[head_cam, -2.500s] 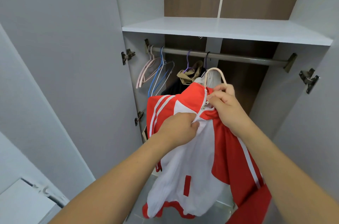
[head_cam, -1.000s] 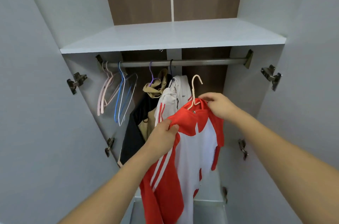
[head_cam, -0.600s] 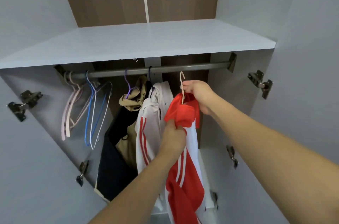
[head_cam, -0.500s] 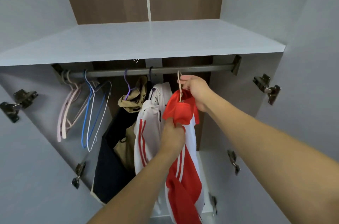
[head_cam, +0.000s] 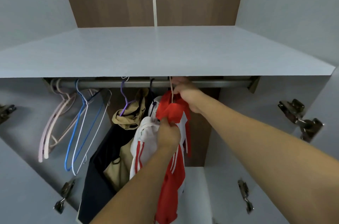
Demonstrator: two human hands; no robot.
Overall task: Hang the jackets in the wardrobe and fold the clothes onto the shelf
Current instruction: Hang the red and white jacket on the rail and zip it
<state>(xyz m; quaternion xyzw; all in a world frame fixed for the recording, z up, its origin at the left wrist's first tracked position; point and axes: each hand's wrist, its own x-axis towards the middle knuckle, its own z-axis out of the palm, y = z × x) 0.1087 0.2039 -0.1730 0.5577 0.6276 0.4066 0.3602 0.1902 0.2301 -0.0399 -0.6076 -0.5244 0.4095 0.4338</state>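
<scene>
Jacket: red and white [head_cam: 173,150], hanging long axis straight down from a pale hanger [head_cam: 171,93], at about 6 o'clock from the rod [head_cam: 211,83] and not yet left to hang by itself.

Right hand: [head_cam: 185,93] curled round the hanger's neck, up against the rod just under the shelf [head_cam: 165,55] edge. The hook's tip goes out of sight behind that edge, so I cannot tell whether it is over the rod.

Left hand: [head_cam: 168,134] pinching a bunch of the red cloth near the collar, at 6 o'clock from the right hand and close below it.

Relation that matters: the rod runs 9 to 3 o'clock, straight across; the hook is at 12 o'clock of the right hand's grip, level with the rod. The right hand is the nearer one and, I'd judge, the one to seat the hook; the left only steadies the cloth.

Neighbours: a white jacket [head_cam: 146,132] just at 9 o'clock, touching the red one; a tan and dark garment [head_cam: 128,113] on a purple hanger [head_cam: 124,99] further that way.

Spare hangers: pink [head_cam: 53,122] and blue [head_cam: 78,122] ones at the rod's 9 o'clock end, well apart.

Free rod: bare stretch toward 3 o'clock.

Risk: as I see it, letting go before the hook sits would drop the jacket.
</scene>
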